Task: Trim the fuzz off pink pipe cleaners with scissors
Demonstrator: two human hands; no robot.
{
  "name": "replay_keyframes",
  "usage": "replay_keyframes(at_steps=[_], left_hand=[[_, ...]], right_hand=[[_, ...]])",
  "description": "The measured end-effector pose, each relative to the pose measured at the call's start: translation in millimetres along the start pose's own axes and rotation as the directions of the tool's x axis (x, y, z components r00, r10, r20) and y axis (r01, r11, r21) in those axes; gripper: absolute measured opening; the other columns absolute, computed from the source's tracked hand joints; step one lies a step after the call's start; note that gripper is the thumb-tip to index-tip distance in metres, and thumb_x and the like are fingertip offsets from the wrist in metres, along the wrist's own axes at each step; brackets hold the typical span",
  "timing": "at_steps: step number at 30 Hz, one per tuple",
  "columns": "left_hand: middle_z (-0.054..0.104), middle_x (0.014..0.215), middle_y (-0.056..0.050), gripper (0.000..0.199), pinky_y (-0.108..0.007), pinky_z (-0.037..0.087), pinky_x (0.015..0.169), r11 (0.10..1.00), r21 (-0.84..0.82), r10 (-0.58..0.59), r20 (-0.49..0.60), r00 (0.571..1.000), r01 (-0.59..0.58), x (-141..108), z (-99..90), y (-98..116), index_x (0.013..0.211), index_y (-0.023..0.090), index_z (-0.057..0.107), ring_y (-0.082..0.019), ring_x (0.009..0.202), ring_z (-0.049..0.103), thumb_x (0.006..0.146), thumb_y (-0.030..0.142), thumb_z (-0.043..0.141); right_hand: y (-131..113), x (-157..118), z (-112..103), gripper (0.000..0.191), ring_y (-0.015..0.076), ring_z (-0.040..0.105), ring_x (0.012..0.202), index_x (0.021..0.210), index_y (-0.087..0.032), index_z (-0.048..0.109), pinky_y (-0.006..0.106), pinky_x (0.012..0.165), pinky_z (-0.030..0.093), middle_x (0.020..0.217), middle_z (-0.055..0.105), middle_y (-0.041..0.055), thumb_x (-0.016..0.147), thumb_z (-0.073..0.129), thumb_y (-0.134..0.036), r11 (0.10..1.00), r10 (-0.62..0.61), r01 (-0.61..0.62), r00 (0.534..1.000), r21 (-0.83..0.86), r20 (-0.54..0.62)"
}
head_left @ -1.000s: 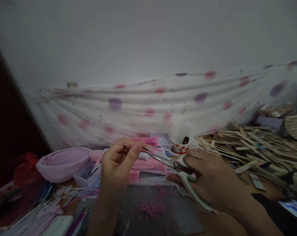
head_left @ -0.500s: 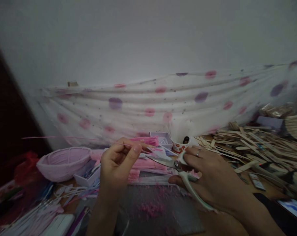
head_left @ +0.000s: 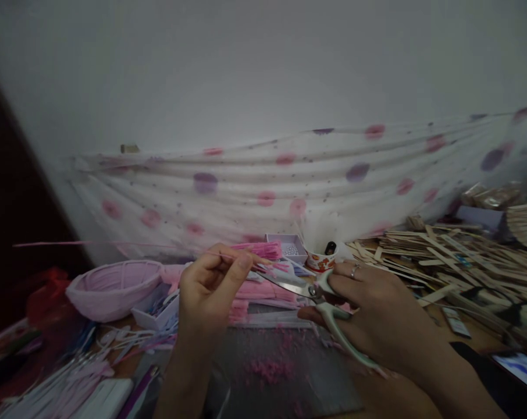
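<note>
Between thumb and fingers, my left hand [head_left: 213, 282] pinches a thin pink pipe cleaner [head_left: 93, 242] whose long end sticks out to the left. My right hand [head_left: 368, 302] grips pale green-handled scissors [head_left: 333, 317], fingers through the loops. The blades point left and their tips lie close beside my left fingertips, near the short end of the pipe cleaner; whether they touch it I cannot tell. Below both hands, pink fuzz clippings [head_left: 270, 369] are scattered over a dark grey mat [head_left: 232, 378]. Bundles of pink pipe cleaners [head_left: 263, 291] lie just behind the hands.
A pink woven basket [head_left: 115, 291] and a small box [head_left: 156, 314] stand at left. Behind are a white box of beads [head_left: 292, 250] and a patterned cup [head_left: 320, 261]. Wooden sticks [head_left: 438, 256] pile up at right, near a phone [head_left: 519, 369].
The pipe cleaner's long end reaches farther left than before. The scissor blades look more closed, and both hands stay in nearly the same place.
</note>
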State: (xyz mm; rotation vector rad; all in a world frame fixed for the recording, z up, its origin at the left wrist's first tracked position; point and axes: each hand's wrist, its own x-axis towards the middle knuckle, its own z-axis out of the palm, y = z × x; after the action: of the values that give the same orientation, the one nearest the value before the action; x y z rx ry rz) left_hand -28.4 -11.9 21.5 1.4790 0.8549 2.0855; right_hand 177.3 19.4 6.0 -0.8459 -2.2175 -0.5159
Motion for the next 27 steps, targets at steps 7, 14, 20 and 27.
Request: replay_keyframes(at_steps=[7, 14, 20, 27], left_hand=[[0.067, 0.069, -0.002, 0.014, -0.028, 0.054, 0.073, 0.999, 0.024, 0.042, 0.007, 0.999, -0.042, 1.1, -2.9, -4.8, 0.063, 0.019, 0.068, -0.016, 0.073, 0.065, 0.077, 0.021, 0.066], [0.069, 0.069, -0.002, 0.016, -0.028, 0.054, 0.070, 0.999, -0.032, -0.008, 0.045, 0.999, 0.010, 0.9, -1.7, 0.7, 0.064, 0.019, 0.068, -0.016, 0.072, 0.067, 0.079, 0.020, 0.063], [0.070, 0.070, -0.001, 0.016, -0.032, 0.055, 0.074, 0.995, -0.082, -0.048, 0.033, 0.998, 0.051, 1.9, -1.7, -1.6, 0.065, 0.019, 0.062, -0.018, 0.073, 0.068, 0.080, 0.023, 0.063], [0.068, 0.070, 0.001, 0.022, -0.028, 0.053, 0.077, 0.987, -0.112, -0.113, 0.033, 0.993, 0.116, -0.6, 0.5, -5.9, 0.061, 0.019, 0.056, -0.014, 0.074, 0.066, 0.082, 0.021, 0.061]], right_hand=[[-0.2, 1.0, 2.7, 0.050, 0.0148, 0.050, 0.054, 0.056, -0.018, 0.053, 0.028, 0.053, 0.033, 0.059, 0.055, 0.0043, 0.088, 0.048, -0.057, 0.998, -0.040, 0.037, 0.996, -0.044, -0.076], [5.9, 3.2, -2.8, 0.046, 0.0171, 0.055, 0.063, 0.065, -0.018, 0.056, 0.028, 0.058, 0.039, 0.067, 0.058, 0.0046, 0.083, 0.053, -0.061, 0.999, 0.019, -0.018, 0.999, 0.040, -0.037], [3.4, 3.9, -6.3, 0.048, 0.0205, 0.057, 0.067, 0.067, -0.018, 0.059, 0.032, 0.063, 0.043, 0.067, 0.060, 0.0069, 0.084, 0.051, -0.061, 1.000, -0.006, 0.006, 0.999, 0.008, -0.034], [3.9, 2.9, -0.8, 0.039, 0.0235, 0.059, 0.070, 0.066, -0.017, 0.061, 0.035, 0.064, 0.043, 0.067, 0.061, 0.0079, 0.085, 0.054, -0.050, 0.988, -0.047, 0.035, 0.996, -0.152, -0.076]])
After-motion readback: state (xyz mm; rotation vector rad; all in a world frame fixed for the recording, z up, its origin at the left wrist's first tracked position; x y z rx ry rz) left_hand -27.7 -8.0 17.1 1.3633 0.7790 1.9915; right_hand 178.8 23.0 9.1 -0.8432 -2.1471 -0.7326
